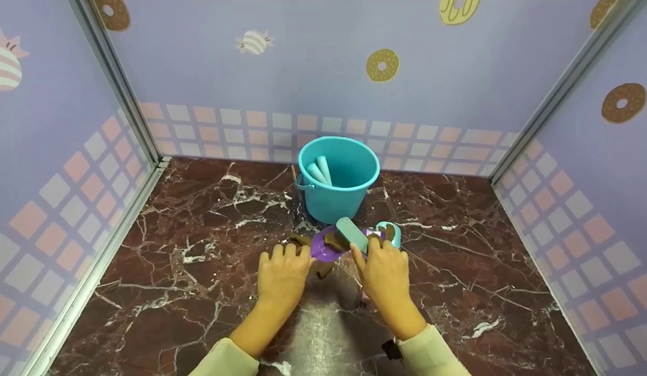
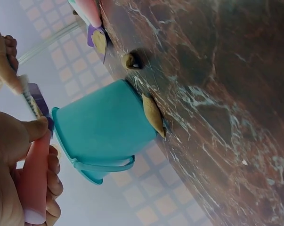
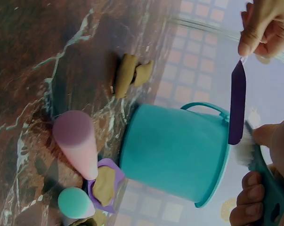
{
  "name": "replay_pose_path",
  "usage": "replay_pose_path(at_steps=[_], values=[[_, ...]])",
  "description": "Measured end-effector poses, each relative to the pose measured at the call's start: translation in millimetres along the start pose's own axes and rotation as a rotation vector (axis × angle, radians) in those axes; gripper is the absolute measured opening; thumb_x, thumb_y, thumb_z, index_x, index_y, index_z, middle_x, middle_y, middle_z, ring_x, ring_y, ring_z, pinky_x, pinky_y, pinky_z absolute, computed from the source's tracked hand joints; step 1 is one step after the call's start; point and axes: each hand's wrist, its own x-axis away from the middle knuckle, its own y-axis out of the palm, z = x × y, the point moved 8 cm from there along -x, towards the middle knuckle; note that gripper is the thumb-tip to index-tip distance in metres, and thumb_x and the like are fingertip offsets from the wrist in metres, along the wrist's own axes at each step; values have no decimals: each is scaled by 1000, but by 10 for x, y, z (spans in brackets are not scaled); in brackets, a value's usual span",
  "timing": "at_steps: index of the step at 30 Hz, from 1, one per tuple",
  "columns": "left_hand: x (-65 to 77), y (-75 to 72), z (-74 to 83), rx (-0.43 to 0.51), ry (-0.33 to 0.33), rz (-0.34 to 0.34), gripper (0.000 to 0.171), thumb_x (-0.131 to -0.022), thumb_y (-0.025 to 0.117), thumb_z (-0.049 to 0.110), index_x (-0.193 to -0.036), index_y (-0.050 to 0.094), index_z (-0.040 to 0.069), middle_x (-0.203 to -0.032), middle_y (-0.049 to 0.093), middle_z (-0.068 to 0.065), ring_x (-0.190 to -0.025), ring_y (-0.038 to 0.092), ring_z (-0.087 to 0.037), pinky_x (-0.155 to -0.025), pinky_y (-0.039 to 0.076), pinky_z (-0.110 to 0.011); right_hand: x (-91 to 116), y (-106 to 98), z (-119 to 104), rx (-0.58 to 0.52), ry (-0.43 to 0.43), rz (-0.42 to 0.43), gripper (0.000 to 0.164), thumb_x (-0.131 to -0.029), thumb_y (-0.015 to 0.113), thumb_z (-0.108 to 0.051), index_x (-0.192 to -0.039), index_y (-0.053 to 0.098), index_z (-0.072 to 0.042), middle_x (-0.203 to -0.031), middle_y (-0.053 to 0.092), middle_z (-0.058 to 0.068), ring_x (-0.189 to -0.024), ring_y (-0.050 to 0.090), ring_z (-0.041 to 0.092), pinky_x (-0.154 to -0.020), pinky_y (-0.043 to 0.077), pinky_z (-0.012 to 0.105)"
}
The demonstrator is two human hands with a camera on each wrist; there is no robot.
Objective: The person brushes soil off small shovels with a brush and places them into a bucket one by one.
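Note:
My left hand [image 1: 284, 274] grips the pink handle [image 2: 36, 174] of a small purple shovel [image 1: 323, 248]. A brown lump [image 1: 335, 242] shows on the blade in the head view. In my right hand [image 1: 386, 271] is a teal brush [image 1: 352, 233], its white bristles [image 3: 245, 151] against or very near the shovel's blade [image 3: 238, 103]. Both tools are held up in front of the turquoise bucket [image 1: 334, 201], close to its rim. Two pale blue handle-like pieces [image 1: 321, 169] stand inside the bucket. Its bottom is hidden.
Brown clay-like pieces [image 3: 125, 75] lie on the marble-patterned floor by the bucket. Right of it lie another purple shovel [image 3: 117, 172] with a brown lump and pink handle [image 3: 76, 136], and a teal-and-white object [image 3: 75, 202]. Patterned walls [image 1: 323, 78] enclose the back and sides.

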Motion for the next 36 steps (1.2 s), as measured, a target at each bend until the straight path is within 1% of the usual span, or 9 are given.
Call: replay_pose_path(at_steps=[5,9,14,18,21,24,30,32,36], values=[[-27,-16,28,-2,22,-6,35,-81,78,48,-85,67,16,-77,65,-7,-67,59,-26,-54,42,-38,52,-84,-231,-50,-74,-10,48,-96,63,-50,-78,57,-6,-66,55,10,-58,57,31,-55,42,43],[-46,-43,70,15,40,29,34,-80,80,47,-83,66,15,-76,65,-7,-66,59,-26,-53,41,-38,85,-75,-371,-13,-126,-12,47,-94,66,-49,-77,59,-6,-65,56,10,-56,57,30,-54,43,43],[-19,-38,79,30,46,47,36,-81,76,50,-83,66,15,-74,64,-7,-66,57,-25,-54,40,-37,-4,-31,-168,14,-67,-32,50,-95,64,-51,-77,59,-5,-65,58,12,-55,58,32,-53,45,44],[15,-20,66,20,47,31,38,-80,75,51,-81,65,15,-73,61,-6,-66,55,-25,-54,40,-37,-52,-1,49,-31,18,-74,48,-97,62,-48,-81,60,-3,-69,60,17,-62,63,40,-56,47,51],[8,-20,60,17,49,36,38,-80,74,52,-80,64,15,-73,60,-6,-65,55,-25,-54,40,-38,-54,-27,110,-66,55,-78,46,-98,63,-46,-83,61,-3,-71,60,19,-65,64,42,-59,47,53],[-13,-14,52,22,44,37,38,-81,76,51,-80,64,15,-74,62,-7,-66,56,-26,-54,40,-38,-25,-81,29,-82,37,-67,46,-98,62,-47,-83,61,-3,-70,59,17,-63,62,38,-59,47,51],[-50,-21,59,20,33,29,33,-79,82,45,-83,67,16,-75,65,-7,-67,59,-26,-54,42,-38,142,-89,-342,-76,-102,-76,48,-96,63,-49,-79,60,-5,-68,59,12,-59,59,31,-55,45,44],[-53,-27,65,24,32,28,34,-79,81,45,-82,66,15,-75,65,-7,-67,59,-26,-54,42,-38,167,-67,-357,-49,-103,-52,47,-94,66,-48,-77,59,-5,-67,58,12,-58,60,33,-54,44,45],[-44,-22,53,28,21,22,36,-81,79,48,-83,67,15,-77,65,-8,-68,59,-26,-54,41,-38,151,-28,-252,-3,-54,-11,48,-92,70,-48,-75,56,-5,-66,57,13,-58,60,34,-54,42,46]])
